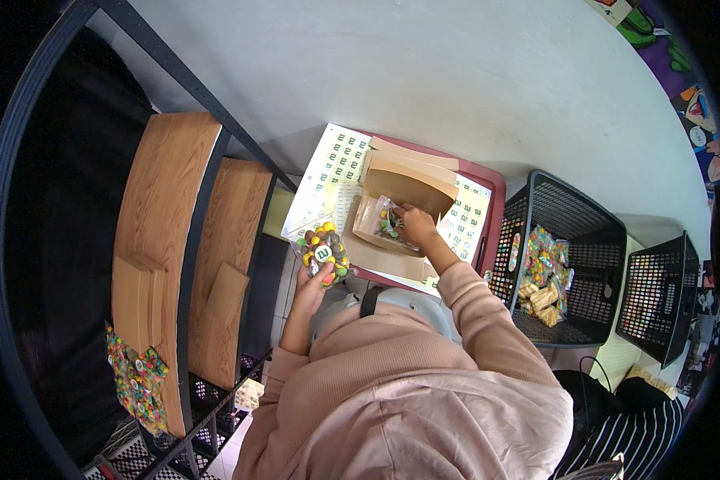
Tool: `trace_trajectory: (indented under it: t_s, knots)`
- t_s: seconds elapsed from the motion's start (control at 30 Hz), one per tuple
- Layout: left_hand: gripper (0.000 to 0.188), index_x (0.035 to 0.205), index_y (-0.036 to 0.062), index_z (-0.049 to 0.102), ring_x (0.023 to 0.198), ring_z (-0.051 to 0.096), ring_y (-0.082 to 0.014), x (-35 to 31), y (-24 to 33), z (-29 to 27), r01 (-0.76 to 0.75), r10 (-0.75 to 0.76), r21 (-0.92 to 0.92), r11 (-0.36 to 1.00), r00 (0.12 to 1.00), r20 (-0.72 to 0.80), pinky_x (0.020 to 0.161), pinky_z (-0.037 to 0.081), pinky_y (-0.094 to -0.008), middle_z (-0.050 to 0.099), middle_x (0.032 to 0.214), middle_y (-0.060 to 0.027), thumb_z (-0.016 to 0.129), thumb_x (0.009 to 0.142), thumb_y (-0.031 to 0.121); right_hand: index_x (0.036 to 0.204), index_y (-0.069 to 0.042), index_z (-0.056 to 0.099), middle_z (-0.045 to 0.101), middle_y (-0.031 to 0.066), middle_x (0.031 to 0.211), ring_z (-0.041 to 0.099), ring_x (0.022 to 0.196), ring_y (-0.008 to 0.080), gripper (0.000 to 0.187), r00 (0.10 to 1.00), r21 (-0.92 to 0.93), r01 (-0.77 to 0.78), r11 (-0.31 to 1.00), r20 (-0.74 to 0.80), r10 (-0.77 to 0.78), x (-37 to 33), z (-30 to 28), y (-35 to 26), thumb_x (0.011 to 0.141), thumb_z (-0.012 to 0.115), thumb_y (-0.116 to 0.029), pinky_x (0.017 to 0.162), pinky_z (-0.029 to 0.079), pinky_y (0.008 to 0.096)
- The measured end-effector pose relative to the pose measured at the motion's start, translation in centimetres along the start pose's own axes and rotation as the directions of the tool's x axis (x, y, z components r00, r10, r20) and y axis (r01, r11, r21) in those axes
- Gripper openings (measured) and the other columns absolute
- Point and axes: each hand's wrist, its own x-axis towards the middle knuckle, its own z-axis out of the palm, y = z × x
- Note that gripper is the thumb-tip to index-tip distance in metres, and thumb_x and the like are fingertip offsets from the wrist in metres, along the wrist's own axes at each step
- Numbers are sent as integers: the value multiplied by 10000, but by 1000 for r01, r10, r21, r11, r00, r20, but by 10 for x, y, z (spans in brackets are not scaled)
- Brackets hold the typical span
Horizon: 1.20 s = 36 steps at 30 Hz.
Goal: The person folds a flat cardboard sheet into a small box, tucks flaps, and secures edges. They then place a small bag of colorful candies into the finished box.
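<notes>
My left hand [313,290] grips a clear bag of colourful round candies [325,251] with a round white label on its front. It is held up at the near left edge of the table, beside an open brown cardboard box [412,182]. My right hand [417,226] reaches into that box, its fingers closed on another clear candy bag [389,219] lying inside. The fingertips there are partly hidden. Under the box lies a white sheet printed with rows of small dark marks [320,172], on a table with a dark red rim [496,210].
At the right stands a black plastic basket [598,214] holding several candy bags [546,260] and pale snack packs; a second black basket [656,298] is beyond it. On the left, wooden shelves [164,160] carry folded cardboard boxes [138,302] and a heap of candy bags [136,380].
</notes>
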Motion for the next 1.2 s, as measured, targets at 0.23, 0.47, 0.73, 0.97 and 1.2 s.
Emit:
trace_trajectory:
  t_s: [0.23,0.47,0.73,0.97,1.2]
  knots:
    - [516,1217,14,434,948,542,-130,15,12,-3,131,-198,348,928,967,163,793,459,-259,547,1062,-48,668,760,66,1175,-45,500,565,130,1060,576,951,255,538,995,536,-75,841,-11,96,-6,-17,-17,752,657,-338,783,491,356]
    - [624,1245,32,412,954,543,-158,64,20,18,130,-408,644,754,861,304,695,479,-251,536,1093,-99,721,736,220,1176,-9,489,593,93,1009,573,888,173,523,982,952,-161,260,180,-51,-19,1,-27,772,664,-291,746,482,302]
    - [678,1290,-23,273,1028,531,-300,131,-44,5,-159,-43,813,561,974,221,824,460,-345,418,1234,-249,642,793,254,969,-29,505,595,50,854,562,629,134,371,738,947,58,316,-254,625,-3,92,19,718,738,-170,531,464,266]
    - [639,1264,-19,305,1180,404,-312,129,-59,-4,-243,12,932,270,968,249,950,364,-389,335,1311,-232,647,772,204,1094,32,462,553,233,1005,542,945,337,584,829,596,-202,777,-319,460,-20,21,-41,679,723,-286,801,438,377]
    - [747,1395,173,215,1339,44,-356,102,-42,57,-722,-277,636,-271,691,667,1057,143,-501,49,1455,-175,556,797,464,1279,45,305,514,235,1070,489,1022,344,739,887,158,-88,984,-438,150,-47,29,-7,737,601,-360,943,346,424]
